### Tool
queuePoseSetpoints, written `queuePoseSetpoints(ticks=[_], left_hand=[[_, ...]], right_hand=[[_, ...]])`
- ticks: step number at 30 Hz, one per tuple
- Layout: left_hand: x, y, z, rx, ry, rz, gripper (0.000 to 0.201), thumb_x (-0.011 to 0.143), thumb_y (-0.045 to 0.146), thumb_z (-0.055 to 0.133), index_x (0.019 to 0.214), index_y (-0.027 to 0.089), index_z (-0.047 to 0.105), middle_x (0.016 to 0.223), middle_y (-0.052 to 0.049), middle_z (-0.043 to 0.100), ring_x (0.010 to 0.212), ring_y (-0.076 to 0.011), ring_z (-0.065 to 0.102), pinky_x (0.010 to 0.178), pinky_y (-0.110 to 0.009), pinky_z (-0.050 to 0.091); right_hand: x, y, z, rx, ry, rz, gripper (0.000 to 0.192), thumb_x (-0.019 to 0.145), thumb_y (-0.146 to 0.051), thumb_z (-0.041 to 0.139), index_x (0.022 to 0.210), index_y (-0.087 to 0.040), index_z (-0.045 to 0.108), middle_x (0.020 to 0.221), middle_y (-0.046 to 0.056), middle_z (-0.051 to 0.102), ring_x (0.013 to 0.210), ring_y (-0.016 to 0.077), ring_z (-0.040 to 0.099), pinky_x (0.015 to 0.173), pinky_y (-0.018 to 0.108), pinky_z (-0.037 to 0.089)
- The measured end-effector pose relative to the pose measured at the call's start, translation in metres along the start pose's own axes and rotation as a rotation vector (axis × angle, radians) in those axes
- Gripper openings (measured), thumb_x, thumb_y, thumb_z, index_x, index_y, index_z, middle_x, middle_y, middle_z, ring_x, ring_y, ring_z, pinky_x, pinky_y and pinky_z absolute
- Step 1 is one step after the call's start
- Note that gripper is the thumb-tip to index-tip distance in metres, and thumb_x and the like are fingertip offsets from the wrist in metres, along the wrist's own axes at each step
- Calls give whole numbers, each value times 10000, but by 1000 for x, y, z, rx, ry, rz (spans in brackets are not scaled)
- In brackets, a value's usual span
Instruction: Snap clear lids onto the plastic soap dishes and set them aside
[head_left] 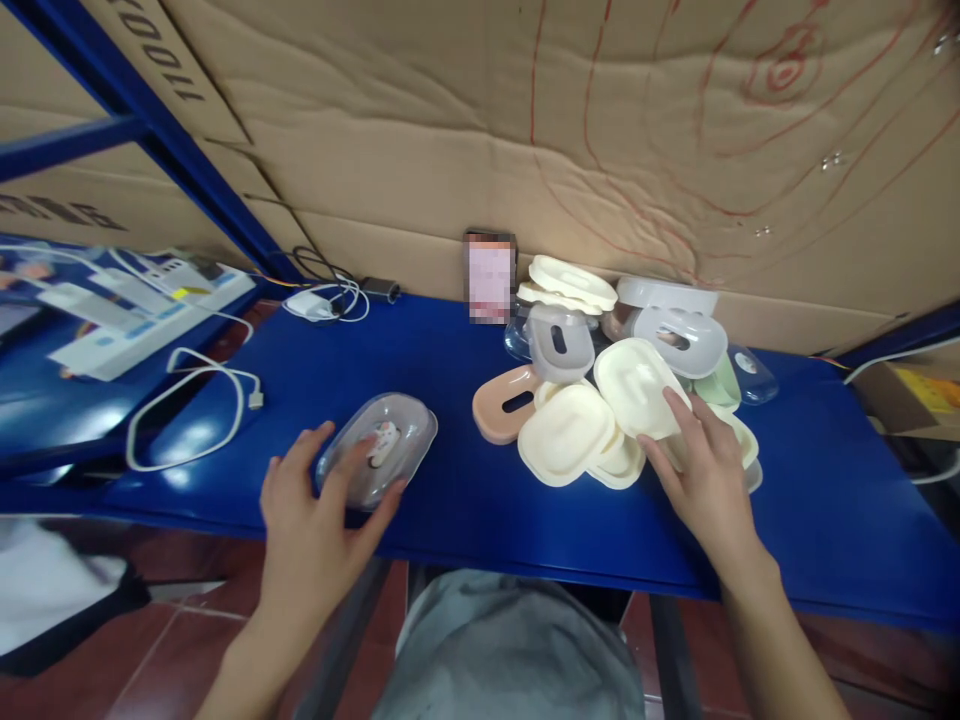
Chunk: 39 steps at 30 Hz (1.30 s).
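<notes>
A clear-lidded oval soap box (405, 440) with a small printed sticker on top lies on the blue table. My left hand (322, 510) is spread over its near left part, the index finger on the lid and the thumb by the near edge. At the right, my right hand (701, 465) reaches onto a pile, thumb and index finger apart at the edge of a cream oval tray (630, 375). Another cream tray (562, 435) lies to its left, partly over a peach soap box base (495, 405) with a slot. Undersides of the pieces under my right hand are hidden.
Behind the pile are stacked cream pieces (574, 280), a grey slotted piece (561, 345) and clear lids (754, 375). A phone-like device (490, 278) leans on the cardboard wall (390, 150). White cables (240, 400), a charger (309, 305) and a power strip (150, 325) lie left.
</notes>
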<state>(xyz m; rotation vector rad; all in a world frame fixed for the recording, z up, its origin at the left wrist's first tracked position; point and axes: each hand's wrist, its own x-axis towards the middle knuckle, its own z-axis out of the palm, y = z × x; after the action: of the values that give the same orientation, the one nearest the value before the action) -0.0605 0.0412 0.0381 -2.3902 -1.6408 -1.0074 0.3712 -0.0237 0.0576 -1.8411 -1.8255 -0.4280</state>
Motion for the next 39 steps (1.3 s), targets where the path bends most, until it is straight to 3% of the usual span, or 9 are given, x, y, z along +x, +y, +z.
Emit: queuePoseSetpoints(ticks=[5,11,15,18,22,25,29,35,39], left_hand=[[-4,-5,8,-134,-78,-147,607,992,522,710,1514,253,558,1668,-196,431,1501,-484,503,1180,-696,482],[-4,4,11,-214,-18,-172,554,975,498,744,1469,291,605,1618,-138,527,1463,-427,566,1200,-652,493],[-12,11,0,-440,-50,-288,497,986,531,704,1455,386,625,1573,-49,603,1450,-399,583,1244,-670,454],[-29,28,-7,-779,-188,-407,586,952,706,670,1450,398,644,1558,-46,636,1435,-412,602,1221,-646,498],[-47,63,-10,-1314,-550,-606,724,875,830,679,1397,329,698,1460,-128,715,1299,-416,710,1029,-531,639],[-43,84,-5,-1521,-681,-721,636,924,749,678,1385,312,706,1381,-127,762,1251,-379,745,967,-461,653],[-32,102,4,-1537,-707,-735,617,913,711,715,1347,274,745,1406,-133,754,1331,-383,704,1065,-486,608],[-36,112,13,-1465,-645,-633,622,1004,753,544,1410,315,716,1351,-119,782,1206,-382,773,1042,-587,627],[17,101,12,-996,-259,-26,581,982,666,675,1489,384,638,1577,-69,634,1467,-370,600,1169,-552,562]], right_hand=[[-7,-3,3,-8,-1,-7,595,1041,-410,682,1591,-243,527,1690,262,402,1505,481,499,1120,711,511],[-11,-5,-5,-33,35,-44,589,1026,-333,697,1588,-302,521,1658,208,478,1460,465,553,1116,696,533],[-21,-40,-11,35,67,-206,607,976,-264,745,1555,-302,564,1563,191,568,1392,436,607,1092,635,569],[-32,-88,-9,179,56,-416,479,931,-268,808,1385,-362,688,1441,72,657,1371,322,614,1169,564,542],[-32,-131,-11,356,97,-578,271,922,-255,794,1102,-455,763,1279,-64,739,1350,211,595,1277,499,432],[-27,-132,-19,371,135,-502,274,941,-163,728,1090,-388,774,1118,-34,768,1194,182,672,1210,422,490],[-33,-120,-28,321,80,-399,399,948,-81,673,1238,-338,767,979,-4,750,1066,211,731,1096,440,587],[-70,-106,-23,467,159,-337,439,958,-60,583,1303,-307,695,1128,33,784,1112,246,775,978,487,686],[-93,-85,-14,619,222,-245,465,969,-88,570,1340,-356,646,1074,16,773,909,229,789,806,468,716]])
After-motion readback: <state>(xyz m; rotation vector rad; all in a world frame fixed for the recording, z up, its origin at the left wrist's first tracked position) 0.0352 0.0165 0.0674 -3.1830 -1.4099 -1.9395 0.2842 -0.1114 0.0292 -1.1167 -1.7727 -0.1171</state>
